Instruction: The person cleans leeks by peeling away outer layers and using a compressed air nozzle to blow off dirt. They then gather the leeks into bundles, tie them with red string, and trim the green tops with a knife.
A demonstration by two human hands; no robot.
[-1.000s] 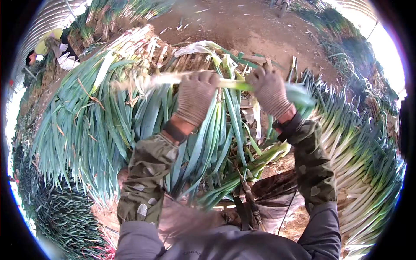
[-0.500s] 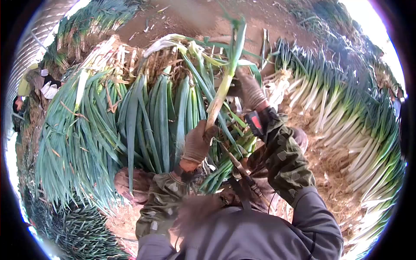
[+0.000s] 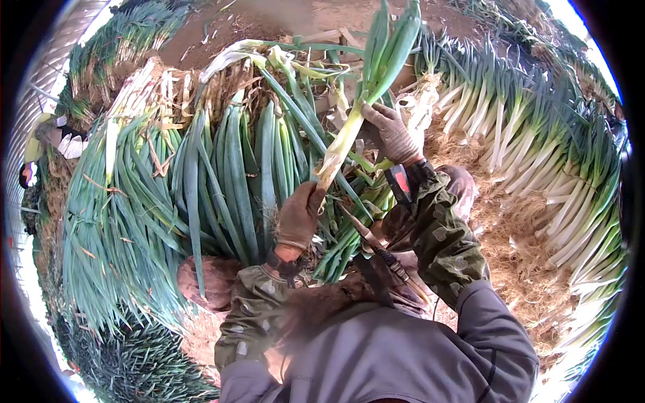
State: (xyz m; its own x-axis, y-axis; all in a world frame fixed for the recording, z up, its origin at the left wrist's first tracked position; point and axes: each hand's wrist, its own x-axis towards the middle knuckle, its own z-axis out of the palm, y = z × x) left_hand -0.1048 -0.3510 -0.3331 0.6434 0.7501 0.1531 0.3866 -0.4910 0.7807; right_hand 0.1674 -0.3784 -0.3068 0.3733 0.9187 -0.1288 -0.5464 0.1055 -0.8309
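Observation:
A single green onion (image 3: 348, 138) slants up in front of me, its leafy top pointing away and to the right. My left hand (image 3: 299, 213), in a brown glove, is closed around its root end. Higher up, my gloved right hand (image 3: 392, 133) grips the stalk just below the green leaves, thumb lying along it. Below the hands, a pointed rod with a wrapped middle (image 3: 377, 250) stands slanted between my legs. Close to my left hand hang the leaves of a thick row of untrimmed green onions (image 3: 235, 181).
On the right, a long curved row of green onions with clean white stalks (image 3: 531, 168) lies beside a heap of dry peelings and roots (image 3: 521, 262). More bundles (image 3: 124, 43) lie at the far left. Another person's white-gloved hand (image 3: 72, 146) shows at the left edge.
The green onion's leafy top has swung up and right, and its leaves now stand together. Both hands keep hold of the stalk. The whole view has shifted slightly.

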